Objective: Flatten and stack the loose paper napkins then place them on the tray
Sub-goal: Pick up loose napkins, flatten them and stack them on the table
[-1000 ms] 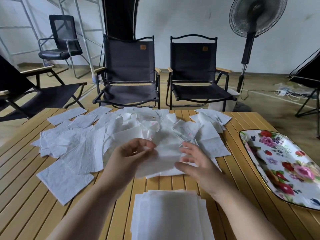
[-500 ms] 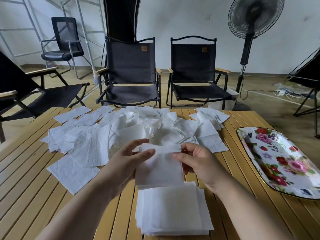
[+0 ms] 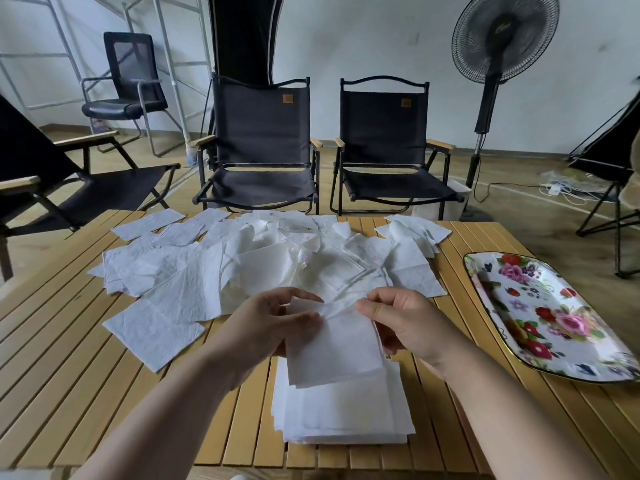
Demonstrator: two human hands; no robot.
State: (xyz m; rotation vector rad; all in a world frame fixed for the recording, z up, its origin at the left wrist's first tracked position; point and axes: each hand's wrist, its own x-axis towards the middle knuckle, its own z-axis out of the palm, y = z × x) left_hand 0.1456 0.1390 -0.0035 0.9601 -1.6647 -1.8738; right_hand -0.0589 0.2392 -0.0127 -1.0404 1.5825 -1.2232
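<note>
You hold one napkin (image 3: 332, 348) by its far edge, over the far part of the stack (image 3: 343, 414) at the near middle of the table (image 3: 104, 375). Your left hand (image 3: 270, 327) pinches the left end of that edge between thumb and fingers, and your right hand (image 3: 412, 323) pinches the right end; neither is free. The edge between them looks puckered, so I judge the step to be flattening before the lay-down. Draw your hands gently apart until the pucker goes, no harder, since paper this thin would likely tear at a pinch. Then lower the near edge first, square it to the stack's corners, and let the sheet settle flat before you let go.

The napkin is a soft white square, faintly translucent and limp. The stack beneath is fairly neat, its sheets slightly fanned at the edges. Farther off, the loose napkins (image 3: 194, 282) lie overlapped and creased, some curled up. The tray (image 3: 509, 306) sits at the right, well apart: a glossy oblong with printed flowers and a dark rim. The table is of smooth wooden slats with gaps.
</note>
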